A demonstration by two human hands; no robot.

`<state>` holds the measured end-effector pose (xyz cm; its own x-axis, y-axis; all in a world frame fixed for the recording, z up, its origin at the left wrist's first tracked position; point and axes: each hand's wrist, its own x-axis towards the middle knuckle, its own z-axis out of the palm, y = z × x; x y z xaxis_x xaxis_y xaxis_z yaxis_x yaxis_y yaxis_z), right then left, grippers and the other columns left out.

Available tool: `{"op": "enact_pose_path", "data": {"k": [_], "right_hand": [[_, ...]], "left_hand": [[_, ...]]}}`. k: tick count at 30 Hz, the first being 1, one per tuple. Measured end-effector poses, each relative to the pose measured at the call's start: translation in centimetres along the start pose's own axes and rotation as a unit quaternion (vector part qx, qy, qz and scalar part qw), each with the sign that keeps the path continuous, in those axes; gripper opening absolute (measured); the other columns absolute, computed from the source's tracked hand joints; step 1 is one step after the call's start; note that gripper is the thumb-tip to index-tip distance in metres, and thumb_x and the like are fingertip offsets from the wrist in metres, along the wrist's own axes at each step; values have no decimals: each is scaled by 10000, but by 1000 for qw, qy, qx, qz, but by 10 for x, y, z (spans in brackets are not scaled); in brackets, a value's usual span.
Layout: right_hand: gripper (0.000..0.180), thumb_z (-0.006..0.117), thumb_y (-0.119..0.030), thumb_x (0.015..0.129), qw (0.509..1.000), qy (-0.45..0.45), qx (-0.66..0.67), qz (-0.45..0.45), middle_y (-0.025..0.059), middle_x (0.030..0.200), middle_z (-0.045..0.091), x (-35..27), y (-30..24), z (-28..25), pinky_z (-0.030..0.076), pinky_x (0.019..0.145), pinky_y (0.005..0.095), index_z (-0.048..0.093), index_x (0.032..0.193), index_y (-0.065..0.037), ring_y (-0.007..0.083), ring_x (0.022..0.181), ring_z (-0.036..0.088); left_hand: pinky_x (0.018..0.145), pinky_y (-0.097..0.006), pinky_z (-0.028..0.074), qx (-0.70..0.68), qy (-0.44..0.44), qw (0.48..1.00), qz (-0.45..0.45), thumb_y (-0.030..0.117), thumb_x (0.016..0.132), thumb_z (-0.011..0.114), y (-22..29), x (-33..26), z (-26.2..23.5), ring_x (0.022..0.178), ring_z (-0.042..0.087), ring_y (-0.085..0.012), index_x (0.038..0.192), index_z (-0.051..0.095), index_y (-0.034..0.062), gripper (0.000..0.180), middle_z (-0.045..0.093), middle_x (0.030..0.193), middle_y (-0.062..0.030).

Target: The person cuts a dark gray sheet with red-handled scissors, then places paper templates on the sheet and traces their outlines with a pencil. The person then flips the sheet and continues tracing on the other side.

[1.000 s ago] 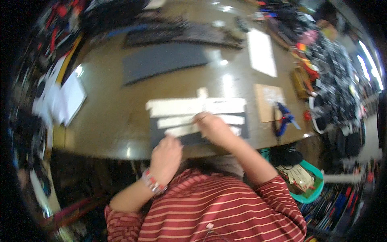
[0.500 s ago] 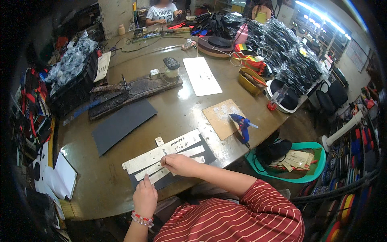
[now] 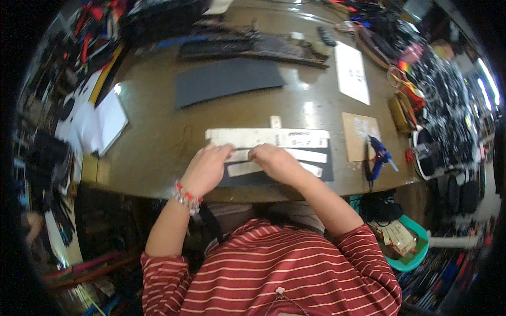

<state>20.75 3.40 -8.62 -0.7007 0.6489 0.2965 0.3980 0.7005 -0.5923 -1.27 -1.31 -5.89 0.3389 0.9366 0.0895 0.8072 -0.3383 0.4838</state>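
A pale card template (image 3: 242, 138) with handwritten marks, long strips and a small tab at its far edge lies on a dark grey sheet (image 3: 328, 171) near the table's front edge. My left hand (image 3: 205, 167), with a beaded bracelet at the wrist, rests its outstretched fingers on the template's left part. My right hand (image 3: 276, 163) is closed in a pinch over the middle of the strips. Whatever its fingertips hold, if anything, is hidden. A second dark grey sheet (image 3: 226, 81) lies farther back on the table.
To the right, a blue glue gun (image 3: 377, 157) lies by a stained brown board (image 3: 359, 137). White paper (image 3: 352, 73) and a yellow container (image 3: 402, 113) are beyond. A long dark block (image 3: 279, 48) lies at the back. Below right stands a green tub (image 3: 419, 252); an open notebook (image 3: 112, 121) is left.
The view has turned and tilted downward. My left hand has shifted from the template's near edge to its left part. My right hand stays pinched over the strips.
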Motion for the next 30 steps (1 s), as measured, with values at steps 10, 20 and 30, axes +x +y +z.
{"op": "enact_pose_path", "data": {"k": [10, 20, 30], "right_hand": [[124, 623, -25, 779, 997, -31, 32, -59, 113, 847, 629, 46, -22, 31, 499, 729, 379, 593, 898, -45, 289, 824, 618], [104, 609, 11, 818, 992, -3, 128, -2, 74, 852, 636, 40, -17, 34, 504, 700, 303, 580, 907, -33, 184, 769, 620], [102, 564, 9, 867, 967, -58, 219, 119, 95, 883, 655, 57, -20, 23, 526, 706, 286, 586, 965, -6, 161, 810, 648]], "left_hand": [[935, -403, 396, -178, -20, 984, 4, -87, 774, 371, -37, -1, -4, 1033, 530, -313, 1235, 448, 65, 492, 637, 993, -127], [907, -384, 409, -195, -37, 980, 4, -68, 774, 372, -44, -3, 0, 1005, 531, -302, 1154, 514, 43, 421, 630, 1050, -116], [757, -351, 425, 166, 30, 985, 39, 224, 810, 542, 19, -39, 21, 875, 525, -216, 1186, 524, 33, 423, 595, 1116, -71]]}}
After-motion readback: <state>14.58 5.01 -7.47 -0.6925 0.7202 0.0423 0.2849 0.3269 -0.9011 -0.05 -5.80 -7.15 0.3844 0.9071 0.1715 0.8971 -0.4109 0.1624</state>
